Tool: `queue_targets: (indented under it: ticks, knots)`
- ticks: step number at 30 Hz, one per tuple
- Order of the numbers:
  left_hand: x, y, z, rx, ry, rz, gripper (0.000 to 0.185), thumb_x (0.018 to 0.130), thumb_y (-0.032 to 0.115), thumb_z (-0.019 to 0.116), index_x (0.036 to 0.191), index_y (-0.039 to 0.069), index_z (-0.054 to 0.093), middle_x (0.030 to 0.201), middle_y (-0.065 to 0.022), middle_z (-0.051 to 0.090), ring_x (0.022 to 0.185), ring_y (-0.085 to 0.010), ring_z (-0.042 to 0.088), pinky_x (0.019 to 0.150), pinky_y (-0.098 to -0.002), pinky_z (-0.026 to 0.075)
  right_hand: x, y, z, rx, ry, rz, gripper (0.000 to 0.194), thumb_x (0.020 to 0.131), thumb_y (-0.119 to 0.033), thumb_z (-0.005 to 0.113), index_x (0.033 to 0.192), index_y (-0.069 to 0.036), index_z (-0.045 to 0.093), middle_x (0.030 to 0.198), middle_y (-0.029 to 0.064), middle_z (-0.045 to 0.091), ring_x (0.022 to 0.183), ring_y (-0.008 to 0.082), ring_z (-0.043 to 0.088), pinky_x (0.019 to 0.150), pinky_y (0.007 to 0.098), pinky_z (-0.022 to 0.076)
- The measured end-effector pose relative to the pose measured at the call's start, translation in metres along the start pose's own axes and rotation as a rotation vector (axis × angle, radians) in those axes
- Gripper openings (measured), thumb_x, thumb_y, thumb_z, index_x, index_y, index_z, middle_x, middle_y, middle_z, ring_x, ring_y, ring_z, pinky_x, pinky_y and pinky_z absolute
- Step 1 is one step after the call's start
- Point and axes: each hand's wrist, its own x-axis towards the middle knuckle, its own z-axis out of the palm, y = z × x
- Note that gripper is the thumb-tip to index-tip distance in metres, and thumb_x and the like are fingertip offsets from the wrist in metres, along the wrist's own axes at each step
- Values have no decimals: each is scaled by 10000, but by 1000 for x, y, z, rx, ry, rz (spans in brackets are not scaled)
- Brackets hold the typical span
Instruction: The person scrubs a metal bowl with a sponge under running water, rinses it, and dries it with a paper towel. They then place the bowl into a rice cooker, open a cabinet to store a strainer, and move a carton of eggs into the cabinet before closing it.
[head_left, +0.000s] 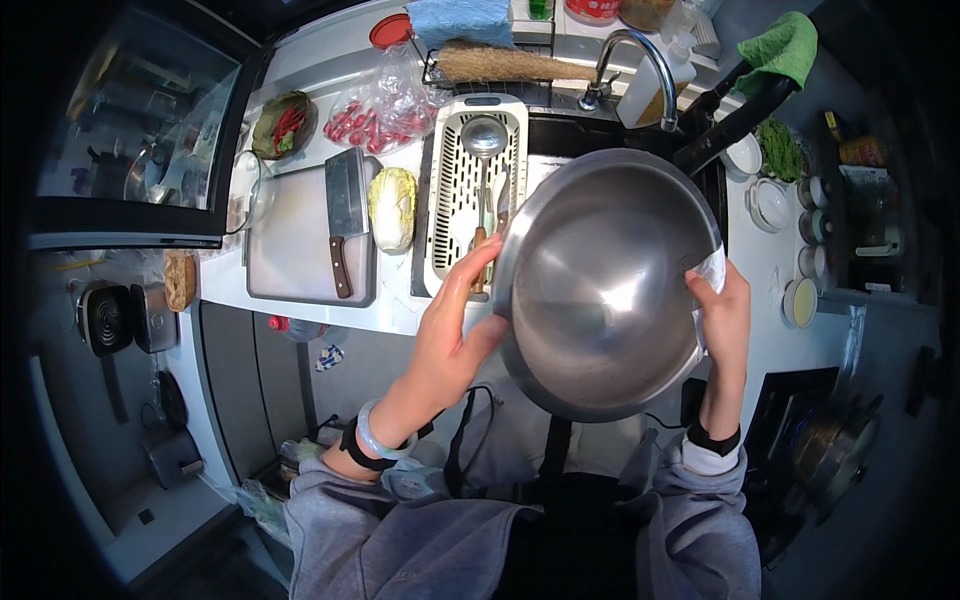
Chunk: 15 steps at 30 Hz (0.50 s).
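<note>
A wide stainless steel mixing bowl (600, 292) is held up in front of me, its shiny inside facing the camera. My left hand (459, 330) grips the bowl's left rim, fingers behind and thumb near the edge. On the opposite side my right hand (720, 307) pinches the right rim through a white cloth or paper towel (711, 271). The inside of the bowl shows no food, only a bright reflection. Behind the bowl, part of the black sink (570, 135) is hidden. The chrome faucet (652, 49) arches above the bowl's far rim.
A cream drain basket (442, 187) holds a ladle (484, 136) and other utensils. Left of it lie a napa cabbage (392, 208) and a cutting board (289, 240) bearing a cleaver (346, 202). Small bowls (769, 204) line the right counter, near a pot (832, 457) on the stove.
</note>
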Motion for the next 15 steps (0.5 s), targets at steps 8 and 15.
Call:
queue_targets:
  ticks: [8, 15]
  knots:
    - [-5, -30, 19, -187, -1, -488, 565, 821, 272, 606, 1284, 37, 384, 949, -51, 599, 653, -70, 535, 482, -191, 420, -17, -27, 20, -435, 226, -209, 249, 830, -149, 572, 1011, 21, 582, 678, 210, 596, 612, 313, 618, 555, 352, 462]
    - [2, -68, 21, -384, 35, -751, 483, 678, -65, 538, 1146, 11, 445, 823, -54, 575, 599, -105, 564, 420, -202, 412, -25, -36, 26, -483, 87, -357, 340, 893, -260, 481, 978, 56, 572, 668, 243, 575, 635, 396, 587, 558, 418, 458]
